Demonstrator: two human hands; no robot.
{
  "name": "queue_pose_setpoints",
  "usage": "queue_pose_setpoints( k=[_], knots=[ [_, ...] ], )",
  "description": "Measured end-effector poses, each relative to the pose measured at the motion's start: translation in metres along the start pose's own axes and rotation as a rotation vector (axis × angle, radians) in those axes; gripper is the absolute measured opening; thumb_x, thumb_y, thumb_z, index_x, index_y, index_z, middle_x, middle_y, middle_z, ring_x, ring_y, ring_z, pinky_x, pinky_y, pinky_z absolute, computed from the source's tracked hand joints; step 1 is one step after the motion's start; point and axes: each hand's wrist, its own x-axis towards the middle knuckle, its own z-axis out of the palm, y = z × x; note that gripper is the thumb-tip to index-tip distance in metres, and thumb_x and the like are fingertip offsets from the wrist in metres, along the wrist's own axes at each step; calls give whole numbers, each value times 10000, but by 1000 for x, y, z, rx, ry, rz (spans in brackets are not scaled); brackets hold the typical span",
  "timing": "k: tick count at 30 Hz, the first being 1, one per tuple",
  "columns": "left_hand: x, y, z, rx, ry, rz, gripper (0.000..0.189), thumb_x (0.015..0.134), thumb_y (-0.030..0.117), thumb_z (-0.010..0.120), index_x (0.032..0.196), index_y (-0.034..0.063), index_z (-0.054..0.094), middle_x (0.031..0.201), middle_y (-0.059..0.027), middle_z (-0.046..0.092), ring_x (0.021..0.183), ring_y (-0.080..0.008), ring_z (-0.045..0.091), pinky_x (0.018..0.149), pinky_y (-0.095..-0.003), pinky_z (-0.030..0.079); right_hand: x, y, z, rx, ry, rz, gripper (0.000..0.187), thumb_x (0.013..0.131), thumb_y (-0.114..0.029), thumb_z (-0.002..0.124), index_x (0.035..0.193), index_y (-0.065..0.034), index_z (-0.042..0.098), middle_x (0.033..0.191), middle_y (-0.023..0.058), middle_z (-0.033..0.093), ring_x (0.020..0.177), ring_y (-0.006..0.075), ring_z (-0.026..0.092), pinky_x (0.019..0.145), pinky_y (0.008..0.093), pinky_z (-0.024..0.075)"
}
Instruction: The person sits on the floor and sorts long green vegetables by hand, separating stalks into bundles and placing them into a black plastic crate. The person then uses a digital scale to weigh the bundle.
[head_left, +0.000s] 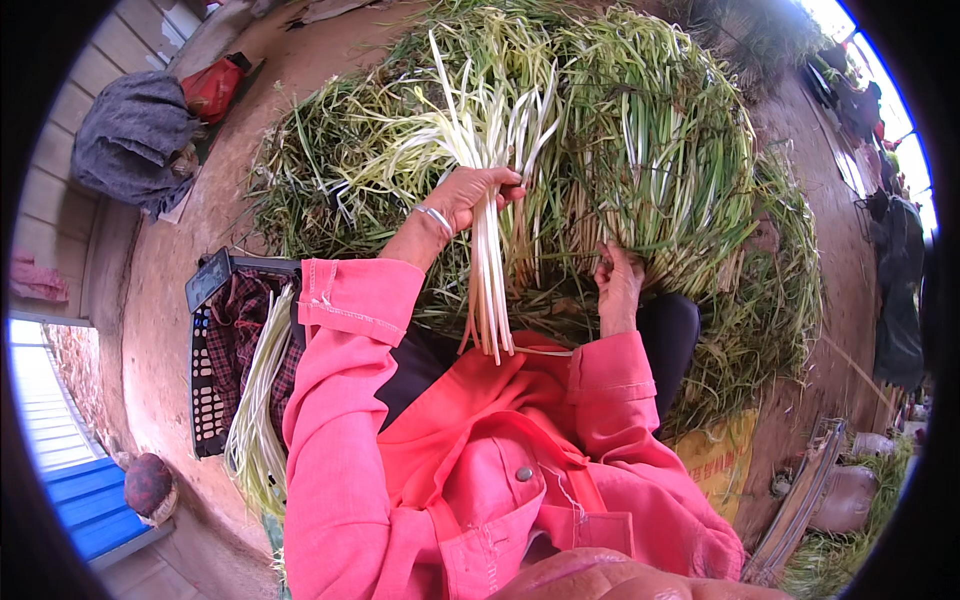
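My left hand (474, 196), with a pale bangle on its wrist, grips a bunch of long white chive-like stalks (489, 262). Their yellow-green leaf ends fan out above the fist, and the cut-looking lower ends hang over my lap. At the near edge of a big heap of green leafy stalks (660, 157) is my right hand (619, 276). Its fingers are curled by the stalk bases; whether they pinch one is too small to tell. A red apron (442, 457) covers my lap.
To my left stands a black plastic crate (206, 409) with a checked cloth (234, 322) and another bunch of pale stalks (259, 405). Grey cloth (135, 139) and a red bag (215, 88) lie far left. A yellow printed sack (720, 461) is at my right.
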Motion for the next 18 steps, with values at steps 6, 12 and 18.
queue_pose_setpoints(
  k=[6,12,18],
  knots=[
    [2,-3,2,-8,9,-33,182,823,94,660,958,-7,590,799,-73,640,670,-130,650,428,-163,478,-12,-28,15,-411,-155,-95,263,822,-100,629,1002,28,487,771,114,640,423,95,447,374,226,315],
    [0,-5,3,-37,-10,-45,182,820,80,656,971,-10,609,821,-79,654,679,-142,659,463,-185,484,-22,-35,23,-437,4,-311,286,816,-86,613,1015,56,465,739,134,645,463,111,541,381,214,393],
    [1,-6,2,10,-2,-5,209,812,95,663,979,-18,611,848,-105,666,684,-145,664,468,-197,488,-26,-95,7,-882,-73,-94,295,842,-212,601,748,68,609,634,92,619,392,93,503,308,212,320]
  ],
)
